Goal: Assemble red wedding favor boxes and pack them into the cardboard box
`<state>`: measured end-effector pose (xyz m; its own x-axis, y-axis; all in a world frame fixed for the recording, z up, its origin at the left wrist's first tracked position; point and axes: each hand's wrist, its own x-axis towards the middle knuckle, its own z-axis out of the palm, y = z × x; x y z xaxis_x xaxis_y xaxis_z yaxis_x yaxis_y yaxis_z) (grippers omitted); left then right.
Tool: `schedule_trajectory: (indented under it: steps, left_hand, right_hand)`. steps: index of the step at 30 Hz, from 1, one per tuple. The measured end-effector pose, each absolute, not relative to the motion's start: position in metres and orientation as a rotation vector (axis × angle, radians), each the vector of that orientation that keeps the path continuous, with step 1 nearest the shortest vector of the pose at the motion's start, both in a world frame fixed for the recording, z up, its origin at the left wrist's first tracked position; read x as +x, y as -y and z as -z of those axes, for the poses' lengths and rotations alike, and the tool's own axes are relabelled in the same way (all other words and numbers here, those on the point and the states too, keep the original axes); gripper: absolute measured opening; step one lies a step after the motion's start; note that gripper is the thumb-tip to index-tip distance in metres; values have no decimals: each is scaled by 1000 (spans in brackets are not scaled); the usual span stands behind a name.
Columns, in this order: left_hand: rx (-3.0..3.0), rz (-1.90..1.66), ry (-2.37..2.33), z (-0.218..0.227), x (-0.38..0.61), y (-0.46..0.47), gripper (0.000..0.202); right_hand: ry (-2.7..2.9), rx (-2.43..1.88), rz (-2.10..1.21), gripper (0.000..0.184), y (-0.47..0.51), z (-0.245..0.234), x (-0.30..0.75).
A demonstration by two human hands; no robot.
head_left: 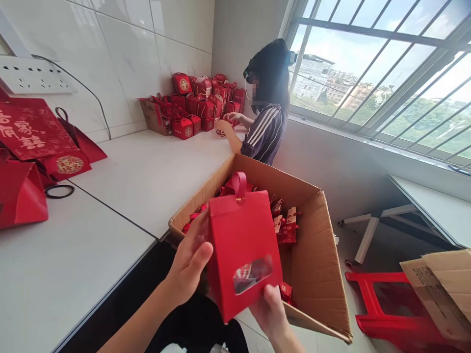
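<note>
Both my hands hold a small red gift box (241, 240) with a loop handle on top and a small clear window near its bottom. My left hand (189, 262) grips its left side, thumb on the front. My right hand (270, 309) holds its lower right corner from beneath. The gift box hangs over an open cardboard carton (316, 255) that holds several more red packs (285, 223).
White counter (140, 171) on the left carries red gift bags (40, 142) and a power strip (33, 76). A person in a striped top (265, 127) works at a pile of red boxes (200, 105) in the far corner. Red stool (390, 314) and another carton (441, 289) at right.
</note>
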<state>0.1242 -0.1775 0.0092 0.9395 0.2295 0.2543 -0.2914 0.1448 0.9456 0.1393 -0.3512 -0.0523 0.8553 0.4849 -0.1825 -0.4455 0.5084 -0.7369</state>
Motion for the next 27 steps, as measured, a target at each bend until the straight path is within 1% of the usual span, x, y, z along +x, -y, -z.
schedule_trajectory:
  steps: [2, 4, 7, 11, 15, 21, 22, 24, 27]
  left_hand:
    - [1411, -315, 44, -11, 129, 178, 66]
    - [1509, -228, -17, -15, 137, 179, 70]
    - [1591, -117, -57, -22, 148, 180, 59]
    - [1538, -141, -87, -28, 153, 181, 55]
    - [1456, -150, -116, -27, 154, 179, 52]
    - [1343, -91, -204, -23, 154, 174, 52]
    - [1376, -118, -204, -21, 153, 173, 52]
    - [1499, -216, -184, -13, 152, 172, 52]
    - [1890, -419, -85, 13, 151, 170, 49]
  right_hand:
    - [-49, -719, -659, 72, 353, 33, 145]
    - [-75, -585, -806, 66, 353, 14, 151]
    - [-31, -445, -1020, 64, 354, -6, 157]
    - [-20, -350, -1082, 67, 353, -15, 157]
    - [-51, -345, -1041, 73, 351, -20, 152]
    - [-61, -381, -1097, 81, 341, -20, 145]
    - [-80, -413, -1084, 80, 340, -18, 146]
    - [-114, -533, -1004, 73, 344, -12, 153]
    - [-115, -864, -657, 57, 370, -2, 184]
